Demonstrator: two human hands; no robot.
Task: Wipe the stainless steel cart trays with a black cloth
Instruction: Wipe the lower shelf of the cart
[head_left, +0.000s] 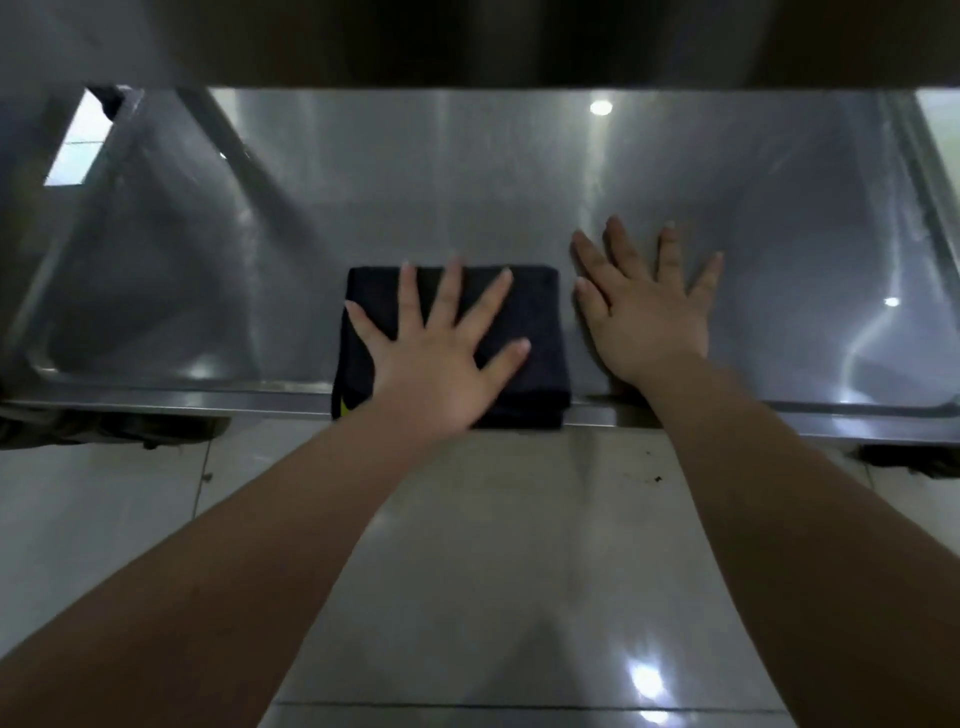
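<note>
A folded black cloth (535, 317) lies on the lower stainless steel cart tray (208, 270), hanging slightly over the tray's near rim. My left hand (441, 353) presses flat on the cloth with its fingers spread. My right hand (644, 301) rests flat on the bare steel just right of the cloth, fingers straight and spread, holding nothing.
An upper tray (467, 41) overhangs the far half of the lower one. Cart legs (249, 171) run down at the left. Dark caster wheels (135, 428) sit under the near rim at both corners. Glossy white floor tiles (519, 571) lie below my forearms.
</note>
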